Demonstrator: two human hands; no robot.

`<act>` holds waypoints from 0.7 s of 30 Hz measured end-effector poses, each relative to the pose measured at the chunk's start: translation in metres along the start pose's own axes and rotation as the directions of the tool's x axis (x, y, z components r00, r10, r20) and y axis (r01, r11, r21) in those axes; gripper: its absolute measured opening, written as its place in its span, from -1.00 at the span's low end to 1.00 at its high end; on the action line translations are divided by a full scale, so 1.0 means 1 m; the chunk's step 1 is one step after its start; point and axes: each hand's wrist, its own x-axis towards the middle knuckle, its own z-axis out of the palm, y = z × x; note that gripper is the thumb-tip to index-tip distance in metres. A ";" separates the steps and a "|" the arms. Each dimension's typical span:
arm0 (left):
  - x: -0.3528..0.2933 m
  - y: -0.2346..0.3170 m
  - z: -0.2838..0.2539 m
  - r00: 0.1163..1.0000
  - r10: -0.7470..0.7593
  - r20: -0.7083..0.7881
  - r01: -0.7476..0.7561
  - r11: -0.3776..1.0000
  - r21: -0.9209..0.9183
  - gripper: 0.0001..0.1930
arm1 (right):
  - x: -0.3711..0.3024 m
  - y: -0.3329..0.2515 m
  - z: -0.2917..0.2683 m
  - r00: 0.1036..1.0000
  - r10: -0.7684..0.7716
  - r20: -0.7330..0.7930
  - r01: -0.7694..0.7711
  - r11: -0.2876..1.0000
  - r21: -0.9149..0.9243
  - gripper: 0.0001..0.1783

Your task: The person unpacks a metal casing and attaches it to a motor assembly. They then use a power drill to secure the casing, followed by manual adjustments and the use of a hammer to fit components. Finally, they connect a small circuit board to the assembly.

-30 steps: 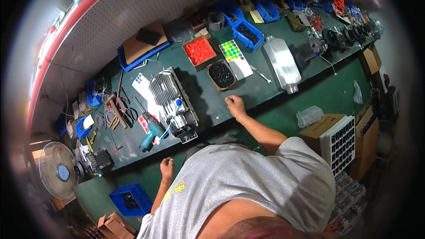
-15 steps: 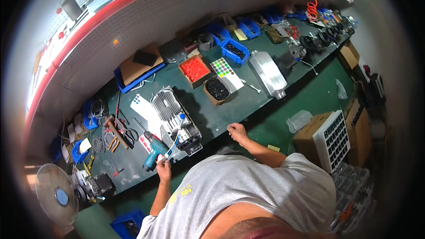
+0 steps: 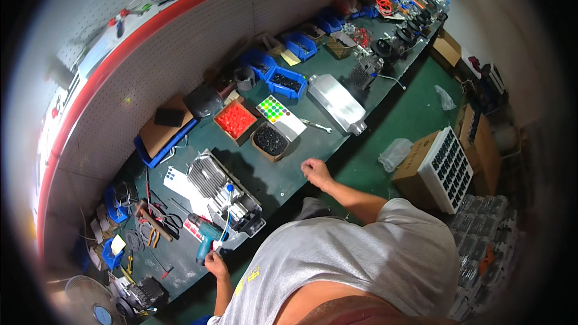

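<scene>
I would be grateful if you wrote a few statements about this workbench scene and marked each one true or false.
1. The left hand is close to the drill. True.
2. The hammer lies to the right of the drill. False: it lies to the left of it.
3. The red parts are in a blue bin. False: they are in a cardboard box.
4. The wrench lies between the sticker sheet and the silver canister. True.
5. The right hand is on the hammer. False: it is near the front edge of the bench.
</scene>
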 end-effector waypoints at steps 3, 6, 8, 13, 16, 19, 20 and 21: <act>-0.005 0.001 -0.024 0.995 0.075 -0.069 -0.058 0.972 0.230 -0.81 | 0.077 -0.007 -0.027 0.966 -0.235 -0.108 0.233 0.972 -0.035 -0.78; -0.049 0.031 -0.036 0.988 0.101 -0.115 -0.042 0.902 0.429 -0.78 | 0.169 -0.033 -0.058 0.924 -0.336 -0.182 0.314 0.939 -0.143 -0.77; -0.079 0.033 -0.040 0.981 0.101 -0.168 0.025 0.785 0.619 -0.74 | 0.238 -0.043 -0.077 0.907 -0.380 -0.182 0.362 0.924 -0.125 -0.77; -0.154 0.036 -0.029 0.977 -0.153 -0.151 0.212 0.791 0.574 -0.76 | 0.401 -0.034 -0.135 0.850 -0.438 -0.294 0.352 0.886 -0.302 -0.77; -0.178 0.067 0.011 0.948 -0.288 -0.133 0.302 0.686 0.662 -0.76 | 0.473 -0.054 -0.163 0.835 -0.428 -0.346 0.244 0.852 -0.464 -0.77; -0.189 0.093 0.048 0.933 -0.347 -0.099 0.313 0.643 0.699 -0.76 | 0.537 -0.064 -0.185 0.809 -0.448 -0.380 0.184 0.808 -0.560 -0.76; -0.191 0.098 0.059 0.929 -0.358 -0.097 0.317 0.631 0.708 -0.76 | 0.552 -0.066 -0.187 0.800 -0.460 -0.385 0.173 0.791 -0.586 -0.75; -0.193 0.103 0.068 0.925 -0.367 -0.101 0.323 0.617 0.717 -0.76 | 0.563 -0.065 -0.187 0.804 -0.452 -0.387 0.164 0.793 -0.586 -0.75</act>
